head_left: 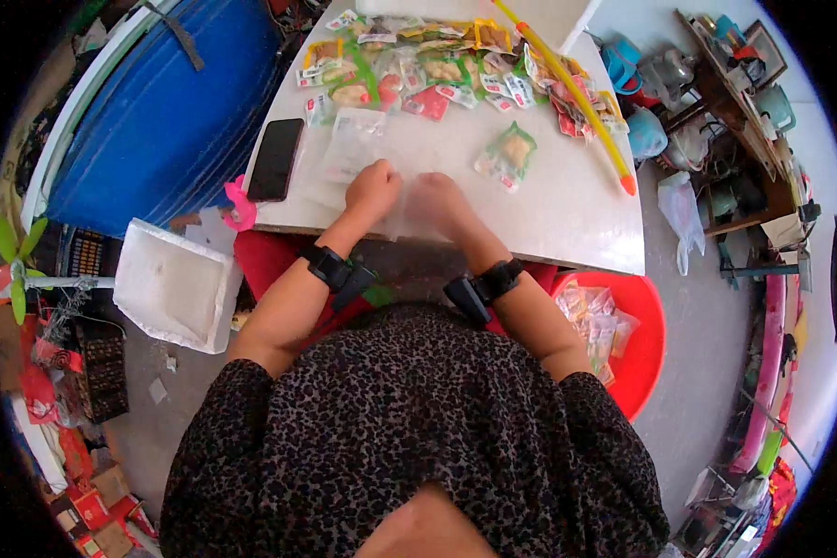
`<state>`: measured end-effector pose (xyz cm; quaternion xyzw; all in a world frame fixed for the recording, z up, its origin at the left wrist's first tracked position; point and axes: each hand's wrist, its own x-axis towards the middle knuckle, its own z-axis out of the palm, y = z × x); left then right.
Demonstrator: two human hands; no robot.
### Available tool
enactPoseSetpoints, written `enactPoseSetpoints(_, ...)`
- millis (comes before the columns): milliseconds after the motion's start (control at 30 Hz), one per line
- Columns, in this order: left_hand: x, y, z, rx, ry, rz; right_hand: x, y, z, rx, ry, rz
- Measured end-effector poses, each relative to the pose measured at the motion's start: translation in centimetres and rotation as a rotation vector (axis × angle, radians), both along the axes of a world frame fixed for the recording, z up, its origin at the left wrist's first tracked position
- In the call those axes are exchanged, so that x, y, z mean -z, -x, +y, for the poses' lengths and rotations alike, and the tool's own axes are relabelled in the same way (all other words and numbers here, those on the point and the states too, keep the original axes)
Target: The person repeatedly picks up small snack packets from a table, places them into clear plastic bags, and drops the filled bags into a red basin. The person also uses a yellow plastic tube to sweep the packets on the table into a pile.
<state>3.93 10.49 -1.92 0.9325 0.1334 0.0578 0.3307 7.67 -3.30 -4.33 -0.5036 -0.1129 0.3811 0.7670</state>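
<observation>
At the near edge of the white table (558, 223), my left hand (372, 191) is closed on a clear plastic bag (396, 218). My right hand (437, 195), smeared by motion, is closed beside it and appears to grip that same bag. Just above lies another translucent bag (353, 139). To the right rests a small green-edged food packet (505, 155). A black phone (277, 158) lies on the table left of my hands. Many small packets in green, yellow, red and white (442, 70) are spread along the far part of the table.
A yellow pole (577, 98) lies across the table's right side. A red tub of packets (637, 344) stands below my right arm. A white foam box (172, 279) and blue container (158, 112) are at the left. Cluttered shelving (735, 139) is at the right.
</observation>
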Motion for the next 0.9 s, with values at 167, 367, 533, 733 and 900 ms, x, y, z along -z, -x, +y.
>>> enactPoseSetpoints(167, -0.5, 0.2, -1.1, 0.051, -0.154, -0.041, -4.2, 2.1, 0.0, 0.276, 0.34, -0.182)
enactPoseSetpoints(367, -0.2, 0.0, -1.8, 0.131, -0.363, -0.166, -4.7, 1.7, -0.6, 0.268, 0.389, -0.15)
enactPoseSetpoints(533, 0.2, 0.1, -2.2, 0.107, -0.319, -0.336, -4.3, 1.1, -1.3, 0.199, 0.506, -0.236)
enactPoseSetpoints(733, -1.5, 1.7, -3.1, 0.285, 0.096, -0.015, -2.8, 0.5, -2.2, 0.251, 0.252, -0.061)
enactPoseSetpoints(900, -0.4, 1.6, -3.2, 0.286, 0.177, -0.079, -3.2, 0.4, -2.5, 0.281, 0.298, -0.105)
